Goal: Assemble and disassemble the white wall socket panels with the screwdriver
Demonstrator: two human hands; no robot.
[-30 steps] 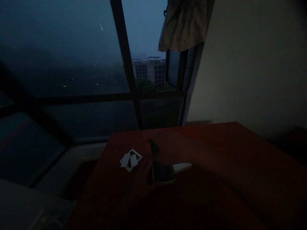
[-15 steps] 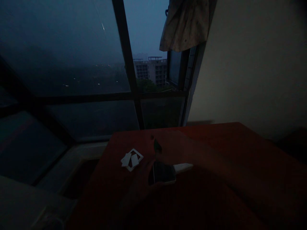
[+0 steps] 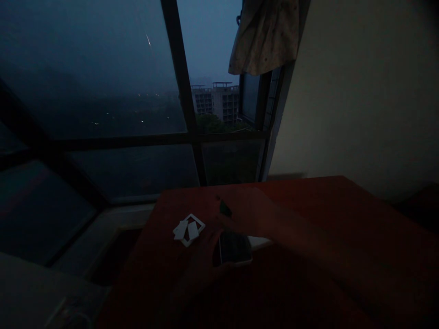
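Note:
The scene is very dim. My left hand [image 3: 202, 269] is closed around a dark, square box-like piece with pale edges [image 3: 236, 248], low over the table. My right hand [image 3: 252, 210] is just above and beyond this piece, with its fingers curled around a small dark green object [image 3: 225, 208]; its kind is hard to make out. Under my right wrist lies a white elongated piece [image 3: 259, 241], partly hidden. Left of the hands, a white square frame [image 3: 200, 222] lies on the table with two white flat rectangular pieces [image 3: 181, 230] on it.
The reddish-brown table [image 3: 308, 189] stands against a large dark-framed window [image 3: 126, 140]. A pale wall [image 3: 360, 100] rises on the right. A brownish cloth [image 3: 265, 39] hangs at the window's upper right. A ledge [image 3: 133, 211] runs left of the table.
My right hand and forearm have shifted slightly, covering more of the white elongated piece. My left hand keeps the square piece in nearly the same place.

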